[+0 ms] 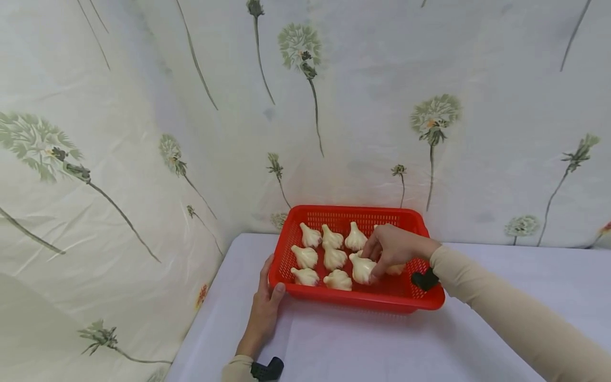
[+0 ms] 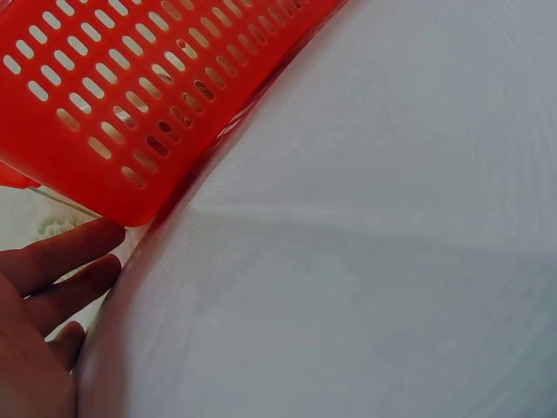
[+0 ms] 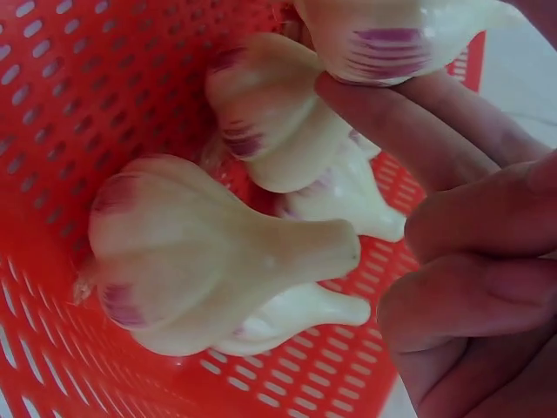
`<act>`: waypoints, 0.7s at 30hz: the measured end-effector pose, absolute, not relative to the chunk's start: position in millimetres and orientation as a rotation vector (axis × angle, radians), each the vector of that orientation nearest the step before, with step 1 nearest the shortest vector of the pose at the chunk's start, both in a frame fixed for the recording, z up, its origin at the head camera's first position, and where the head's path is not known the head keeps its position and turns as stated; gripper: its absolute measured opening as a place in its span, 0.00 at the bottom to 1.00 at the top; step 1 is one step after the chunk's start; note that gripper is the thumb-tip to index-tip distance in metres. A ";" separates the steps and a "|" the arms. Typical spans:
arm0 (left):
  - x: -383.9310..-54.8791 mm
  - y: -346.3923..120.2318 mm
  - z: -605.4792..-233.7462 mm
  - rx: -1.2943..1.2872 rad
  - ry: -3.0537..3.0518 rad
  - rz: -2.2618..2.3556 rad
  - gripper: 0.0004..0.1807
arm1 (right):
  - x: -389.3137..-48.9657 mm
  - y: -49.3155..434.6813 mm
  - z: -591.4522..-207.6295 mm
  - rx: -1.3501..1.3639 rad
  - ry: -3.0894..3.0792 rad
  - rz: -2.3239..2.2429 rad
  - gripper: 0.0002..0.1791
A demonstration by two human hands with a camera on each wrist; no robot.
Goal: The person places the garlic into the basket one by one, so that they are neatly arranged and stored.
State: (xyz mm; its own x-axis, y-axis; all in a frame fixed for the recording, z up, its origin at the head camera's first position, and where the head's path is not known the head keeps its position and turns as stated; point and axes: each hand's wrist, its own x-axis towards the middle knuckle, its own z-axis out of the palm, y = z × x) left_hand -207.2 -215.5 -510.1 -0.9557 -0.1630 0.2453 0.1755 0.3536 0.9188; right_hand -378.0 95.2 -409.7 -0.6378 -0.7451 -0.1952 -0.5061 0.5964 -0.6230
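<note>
Several cream garlic bulbs with purple streaks lie in a red plastic basket. My right hand reaches over the basket's right part and pinches one garlic bulb between thumb and fingers. In the right wrist view, other bulbs lie just beside the curled fingers. At the basket's front left corner rests my left hand, its thumb near the rim and its fingers along the outer side. The left wrist view shows its fingertips touching the basket near its lower corner. The right hand partly hides some bulbs.
A white cloth covers the table under the basket. Behind it and to the left hangs a pale curtain printed with dandelions, close to the basket's back rim. Dark straps sit on both wrists.
</note>
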 end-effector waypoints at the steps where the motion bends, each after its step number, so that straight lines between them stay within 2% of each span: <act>1: -205.4 -214.6 -505.9 -0.013 -2.333 -1.632 0.37 | -377.6 95.5 -410.9 -0.998 2.377 -0.736 0.25; 4: -204.1 -214.1 -502.8 -0.013 -2.345 -1.624 0.37 | -377.3 96.6 -414.0 -1.016 2.358 -0.731 0.25; 12: -220.1 -223.1 -535.1 0.003 -2.316 -1.583 0.37 | -378.1 93.8 -423.8 -0.986 2.364 -0.699 0.21; 21: -221.0 -224.4 -538.6 -0.016 -2.326 -1.536 0.36 | -375.7 89.2 -437.2 -1.042 2.356 -0.660 0.17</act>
